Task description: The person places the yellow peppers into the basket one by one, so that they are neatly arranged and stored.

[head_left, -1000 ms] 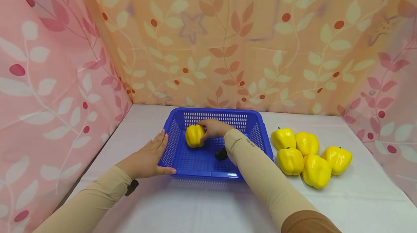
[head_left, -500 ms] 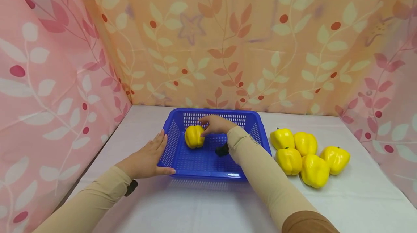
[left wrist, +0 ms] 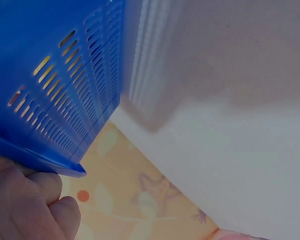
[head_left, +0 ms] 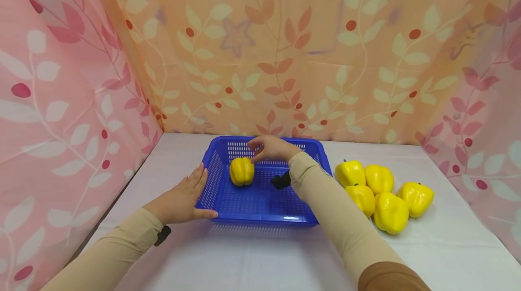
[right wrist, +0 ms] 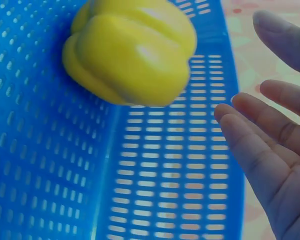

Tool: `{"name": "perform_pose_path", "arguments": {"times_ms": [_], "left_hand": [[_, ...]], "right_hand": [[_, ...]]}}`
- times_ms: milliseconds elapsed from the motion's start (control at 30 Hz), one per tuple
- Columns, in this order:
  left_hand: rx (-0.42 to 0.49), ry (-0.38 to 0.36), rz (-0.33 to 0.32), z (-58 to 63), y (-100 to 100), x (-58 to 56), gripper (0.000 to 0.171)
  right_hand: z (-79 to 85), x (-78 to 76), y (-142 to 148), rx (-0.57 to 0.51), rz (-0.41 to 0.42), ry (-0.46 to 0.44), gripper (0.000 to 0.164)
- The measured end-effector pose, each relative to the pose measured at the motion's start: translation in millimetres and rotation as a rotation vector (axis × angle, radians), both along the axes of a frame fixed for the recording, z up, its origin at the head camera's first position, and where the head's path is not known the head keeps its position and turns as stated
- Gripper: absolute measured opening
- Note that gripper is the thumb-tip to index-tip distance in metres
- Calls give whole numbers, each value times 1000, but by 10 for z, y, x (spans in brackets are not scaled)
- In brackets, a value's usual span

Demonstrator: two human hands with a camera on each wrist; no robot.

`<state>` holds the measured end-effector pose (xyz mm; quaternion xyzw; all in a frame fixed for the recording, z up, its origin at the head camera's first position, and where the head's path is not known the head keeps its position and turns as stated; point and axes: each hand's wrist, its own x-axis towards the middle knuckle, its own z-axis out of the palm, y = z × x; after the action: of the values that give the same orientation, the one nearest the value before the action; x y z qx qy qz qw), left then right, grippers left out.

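A yellow bell pepper (head_left: 242,171) stands in the left back part of a blue plastic basket (head_left: 260,217) with slotted walls. My right hand (head_left: 274,147) is raised over the basket's back side, its fingers spread and holding nothing. In the right wrist view, a gap separates those fingers (right wrist: 262,155) from the pepper (right wrist: 132,55). My left hand (head_left: 181,197) rests against the basket's left side, fingers straight along the rim and thumb at the front corner. The left wrist view shows part of this hand (left wrist: 30,207) at the basket rim (left wrist: 50,165).
Several yellow bell peppers (head_left: 390,212) lie grouped on the white table (head_left: 268,259) to the right of the basket. Floral cloth (head_left: 285,55) hangs behind the table and along both sides. A black wrist device (head_left: 281,180) sits under the right sleeve.
My right hand has let go of the bell pepper and lifted up and away toward the back right. The pepper stays in the basket. My left hand has kept its place.
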<state>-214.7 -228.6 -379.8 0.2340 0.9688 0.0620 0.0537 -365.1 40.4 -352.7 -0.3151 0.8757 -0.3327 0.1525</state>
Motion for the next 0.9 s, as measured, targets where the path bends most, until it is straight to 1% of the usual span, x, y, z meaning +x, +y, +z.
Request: {"name": "perform_pose_path", "arguments": {"times_ms": [133, 300, 600, 767, 900], "left_hand": [[11, -2, 2, 17, 5, 6, 120], [4, -5, 4, 39, 15, 18, 120], [-8, -8, 5, 58, 29, 28, 119], [-12, 0, 6, 33, 21, 18, 119], [-6, -1, 6, 33, 26, 17, 119]], "right_hand": [[92, 19, 53, -13, 7, -6, 60], [204, 62, 109, -22, 3, -28, 60], [419, 183, 285, -52, 16, -25, 57], [526, 263, 407, -97, 20, -17, 59], [598, 355, 508, -146, 45, -28, 60]]}}
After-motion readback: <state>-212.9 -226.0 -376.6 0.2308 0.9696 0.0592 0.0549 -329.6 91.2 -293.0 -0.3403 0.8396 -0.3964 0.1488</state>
